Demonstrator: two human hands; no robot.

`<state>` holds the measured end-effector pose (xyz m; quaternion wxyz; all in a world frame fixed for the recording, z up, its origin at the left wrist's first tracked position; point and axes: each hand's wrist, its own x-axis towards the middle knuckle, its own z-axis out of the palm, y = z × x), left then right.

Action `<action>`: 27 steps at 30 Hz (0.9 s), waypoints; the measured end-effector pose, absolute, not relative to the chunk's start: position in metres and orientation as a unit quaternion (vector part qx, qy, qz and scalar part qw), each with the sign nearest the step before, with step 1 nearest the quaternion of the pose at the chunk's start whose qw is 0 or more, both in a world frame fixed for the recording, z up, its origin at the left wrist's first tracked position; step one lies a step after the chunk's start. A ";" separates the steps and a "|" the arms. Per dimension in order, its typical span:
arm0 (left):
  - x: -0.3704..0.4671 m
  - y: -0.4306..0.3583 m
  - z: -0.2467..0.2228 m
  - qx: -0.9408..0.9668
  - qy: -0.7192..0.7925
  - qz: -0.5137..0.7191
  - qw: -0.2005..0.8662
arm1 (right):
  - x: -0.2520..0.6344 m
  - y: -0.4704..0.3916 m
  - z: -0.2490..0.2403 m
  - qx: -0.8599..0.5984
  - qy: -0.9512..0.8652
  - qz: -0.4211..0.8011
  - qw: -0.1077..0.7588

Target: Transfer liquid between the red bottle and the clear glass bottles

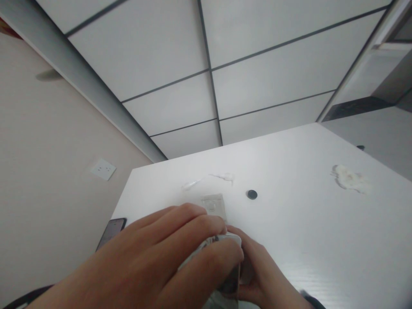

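Between my two hands is a flat, round-cornered object with a clear edge (237, 240), which looks like a phone case; much of it is covered by my fingers. My left hand (167, 253) lies across its top, fingers bent over it and thumb near its corner. From the right, my right hand (267, 274) grips its side, with the fingers partly hidden behind it. Just beyond my fingertips, a clear flat plastic piece (215, 205) rests on the white table (289, 171).
Thin clear plastic strips (209, 178) lie farther back. A small dark round disc (252, 194) is right of them. Crumpled white material (350, 178) sits at the right, and a phone (112, 229) at the left edge. A wall socket (103, 169) and pale panelled doors (167, 116) stand beyond.
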<state>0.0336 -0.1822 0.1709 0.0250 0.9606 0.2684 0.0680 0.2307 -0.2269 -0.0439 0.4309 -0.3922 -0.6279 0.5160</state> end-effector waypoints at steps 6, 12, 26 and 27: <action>0.039 -0.179 0.167 0.963 0.250 0.097 0.040 | 0.234 -0.228 -0.042 -0.396 -0.619 0.538 0.414; 0.042 -0.177 0.167 0.964 0.239 0.109 0.053 | 0.232 -0.228 -0.047 -0.391 -0.608 0.542 0.429; 0.005 -0.186 0.154 0.943 0.317 0.082 0.055 | 0.236 -0.233 -0.070 -0.381 -0.635 0.528 0.415; 0.000 -0.188 0.151 0.940 0.328 0.075 0.060 | 0.235 -0.233 -0.069 -0.382 -0.635 0.527 0.417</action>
